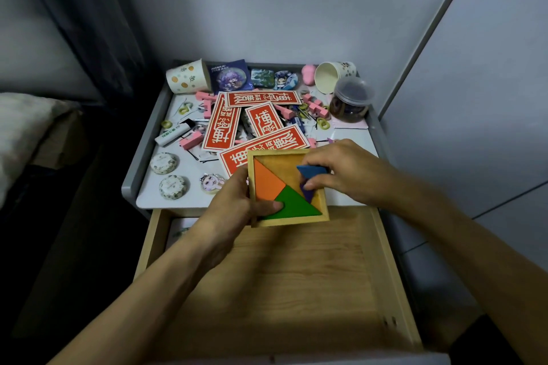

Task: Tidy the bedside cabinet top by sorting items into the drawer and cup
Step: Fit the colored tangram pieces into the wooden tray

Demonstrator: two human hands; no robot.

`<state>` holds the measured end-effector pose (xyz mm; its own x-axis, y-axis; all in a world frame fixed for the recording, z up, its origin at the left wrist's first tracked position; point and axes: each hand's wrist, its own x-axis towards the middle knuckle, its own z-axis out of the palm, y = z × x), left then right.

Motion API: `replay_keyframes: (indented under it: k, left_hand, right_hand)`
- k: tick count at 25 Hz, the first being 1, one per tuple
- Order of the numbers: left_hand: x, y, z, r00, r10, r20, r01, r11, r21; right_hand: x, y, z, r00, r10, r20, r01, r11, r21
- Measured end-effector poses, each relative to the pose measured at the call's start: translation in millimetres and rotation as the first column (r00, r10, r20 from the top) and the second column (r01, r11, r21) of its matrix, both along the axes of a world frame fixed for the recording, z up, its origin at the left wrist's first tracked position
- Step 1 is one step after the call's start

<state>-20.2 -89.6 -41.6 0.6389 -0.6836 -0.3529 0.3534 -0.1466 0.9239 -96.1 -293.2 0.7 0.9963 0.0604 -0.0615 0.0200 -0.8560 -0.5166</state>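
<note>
**Puzzle tray held over the open drawer, pieces going in**

Here is the sorting step in hand: the wooden puzzle tray (pixel 289 221) is up off the cabinet top (pixel 189 169), held just above the front edge where the open drawer (pixel 296 275) begins. The left hand (pixel 237 201) grips the tray's near left corner, thumb pressed down on the green piece (pixel 296 201), which lies flat beside the orange piece (pixel 267 179). The right hand (pixel 347 175) comes in from the other side, fingers pinching a blue piece (pixel 312 170) over the tray's bare upper half, with a purple piece (pixel 308 191) under the thumb. Whether the purple one is seated or only propped cannot be told.

By the look of it, the puzzle is being filled before it is stowed. The next move likely calls for turning the blue piece to fit the gap, then lowering the tray level into the drawer so nothing slides out.

Plenty waits behind: red cards (pixel 222 124) fanned across the middle and a tipped paper cup (pixel 329 77) at the back right.
</note>
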Motion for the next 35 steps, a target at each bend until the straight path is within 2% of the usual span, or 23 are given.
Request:
replay_keyframes:
  k: [5,7,10,12,18,22,25,28,32,35]
  left_hand:
    - [2.7,1.9,-0.8,0.999,0.024,-0.024,-0.024,1.0,-0.005]
    - [3.0,1.2,-1.5,0.999,0.028,-0.026,-0.028,1.0,-0.004]
    - [0.2,0.4,0.7,1.0,-0.011,-0.011,0.011,1.0,-0.004]
    - [-1.5,0.6,-0.3,0.999,-0.045,0.003,0.045,0.999,0.002]
    - [-1.9,0.4,-2.2,0.996,-0.075,0.038,0.075,0.997,-0.005]
    - [1.5,0.3,-6.8,0.998,-0.064,0.027,0.065,0.998,-0.026]
    - [1.4,2.3,-6.8,0.993,-0.099,0.056,0.099,0.995,0.009]
    - [2.4,4.8,-4.3,0.977,-0.193,0.092,0.191,0.981,0.038]
    - [1.9,7.3,-0.9,0.959,-0.277,0.065,0.271,0.959,0.082]
    - [1.8,6.9,0.5,0.961,-0.271,0.057,0.265,0.96,0.094]
  right_hand:
    - [1.3,3.6,-0.6,0.998,0.053,0.038,-0.052,0.998,-0.024]
    - [0.8,2.6,1.5,0.992,-0.011,0.126,0.009,1.0,0.018]
    - [0.8,5.4,2.9,0.959,-0.196,0.202,0.166,0.973,0.158]
    - [3.3,13.6,-0.3,0.947,-0.233,0.223,0.209,0.97,0.128]
    - [10.2,28.2,-9.6,0.963,-0.148,0.227,0.149,0.989,0.015]
    - [10.7,24.1,-11.3,0.92,-0.281,0.274,0.281,0.959,0.039]
    - [11.4,17.5,-13.3,0.922,-0.333,0.194,0.335,0.942,0.024]
    - [12.5,13.9,-15.4,0.943,-0.321,0.086,0.308,0.941,0.139]
    - [13.3,11.9,-17.9,0.965,-0.258,0.054,0.248,0.958,0.142]
    - [13.4,11.9,-19.4,0.976,-0.214,0.042,0.208,0.972,0.111]
